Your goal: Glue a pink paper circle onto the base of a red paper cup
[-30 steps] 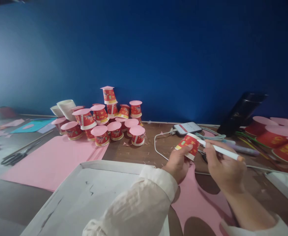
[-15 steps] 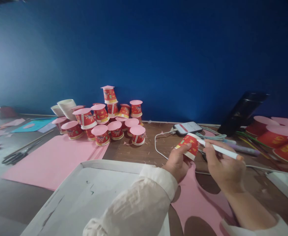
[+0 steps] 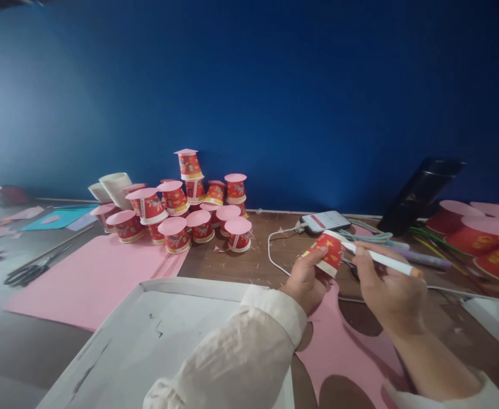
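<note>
My left hand (image 3: 311,281) is closed around a red paper cup (image 3: 328,250) with yellow figures, tilted on its side. In my right hand (image 3: 389,289) is a white glue pen (image 3: 385,262) with an orange end, its tip against the cup's white base edge. Below both hands lies a pink paper sheet (image 3: 360,352) with round holes cut out. Left of them, several red cups (image 3: 175,241) stand upside down in a stacked cluster, pink paper discs on top.
A white tray (image 3: 189,307) sits under my left forearm. Further left are a pink sheet (image 3: 83,278), scissors (image 3: 32,271) and white cups (image 3: 116,187). Beyond my hands are a phone (image 3: 326,221) with a cable and a leaning black bottle (image 3: 419,196). Larger red cups (image 3: 466,236) stand right.
Almost nothing differs. Both hands keep the cup and the pen in nearly the same place, with only a very slight shift of the cup.
</note>
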### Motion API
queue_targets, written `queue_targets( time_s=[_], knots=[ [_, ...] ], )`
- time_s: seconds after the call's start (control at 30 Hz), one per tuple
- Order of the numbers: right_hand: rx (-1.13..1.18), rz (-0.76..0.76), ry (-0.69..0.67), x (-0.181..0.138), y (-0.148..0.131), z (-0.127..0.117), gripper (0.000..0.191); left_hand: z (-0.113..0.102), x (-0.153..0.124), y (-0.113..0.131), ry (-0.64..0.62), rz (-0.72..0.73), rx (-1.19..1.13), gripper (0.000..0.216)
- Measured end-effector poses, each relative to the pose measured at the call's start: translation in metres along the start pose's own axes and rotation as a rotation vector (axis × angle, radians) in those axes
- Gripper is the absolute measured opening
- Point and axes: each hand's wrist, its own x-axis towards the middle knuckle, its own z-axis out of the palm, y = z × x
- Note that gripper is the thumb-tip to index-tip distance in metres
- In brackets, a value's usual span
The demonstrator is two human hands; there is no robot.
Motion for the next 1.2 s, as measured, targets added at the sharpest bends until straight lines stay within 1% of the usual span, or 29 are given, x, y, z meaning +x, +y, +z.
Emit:
queue_targets(
  time_s=[0.2,0.3,0.63,1.0,1.2],
  knots=[
    [0.001,0.004,0.001,0.0011,-0.0016,-0.0009,0.031,-0.0007,0.0002,0.0009,-0.001,0.002,0.018,0.03],
    [0.002,0.009,-0.021,0.0016,-0.0029,-0.0018,0.03,-0.0004,-0.0008,0.001,-0.002,0.003,0.006,0.029],
    [0.018,0.015,-0.029,0.0007,-0.0019,-0.0017,0.026,-0.0001,-0.0008,0.0003,-0.008,0.018,-0.021,0.024],
    [0.01,0.033,-0.059,0.0004,-0.0037,-0.0026,0.03,0.0022,-0.0018,0.0013,-0.014,0.018,-0.036,0.021],
    [0.018,0.04,-0.063,0.0006,-0.0033,-0.0019,0.031,0.0051,-0.0054,0.0028,-0.017,0.024,-0.075,0.013]
  ],
)
